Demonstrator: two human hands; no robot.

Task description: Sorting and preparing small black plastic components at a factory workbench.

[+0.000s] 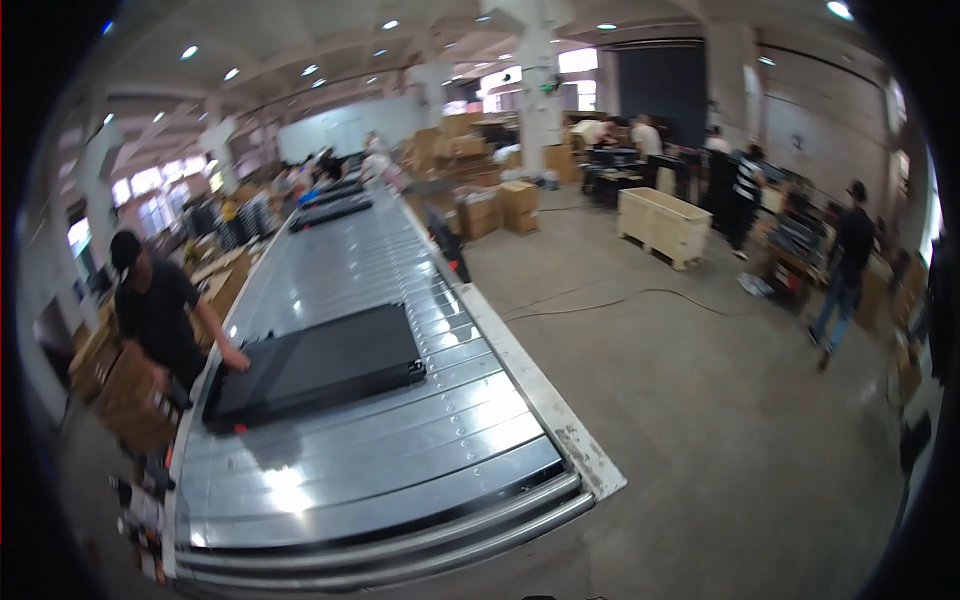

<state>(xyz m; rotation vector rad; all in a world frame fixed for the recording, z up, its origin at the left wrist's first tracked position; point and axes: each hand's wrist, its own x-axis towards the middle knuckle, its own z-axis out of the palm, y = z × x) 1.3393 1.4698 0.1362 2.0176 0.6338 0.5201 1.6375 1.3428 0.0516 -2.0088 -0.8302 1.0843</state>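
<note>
Neither my left hand nor my right hand shows in the head view. Ahead of me a long metal slat conveyor [400, 470] runs away toward the back of the hall. A flat black rectangular panel [318, 365] lies across it. A co-worker in a black shirt and cap [152, 310] stands at the conveyor's left side with one hand on the panel's left corner. More black panels [330, 210] lie farther up the line.
Cardboard boxes [130, 395] are stacked left of the conveyor. A wooden crate [665, 225] and brown cartons [500, 208] stand on the concrete floor at the right. A cable [620, 300] trails across that floor. A person in dark clothes [845, 270] walks at far right.
</note>
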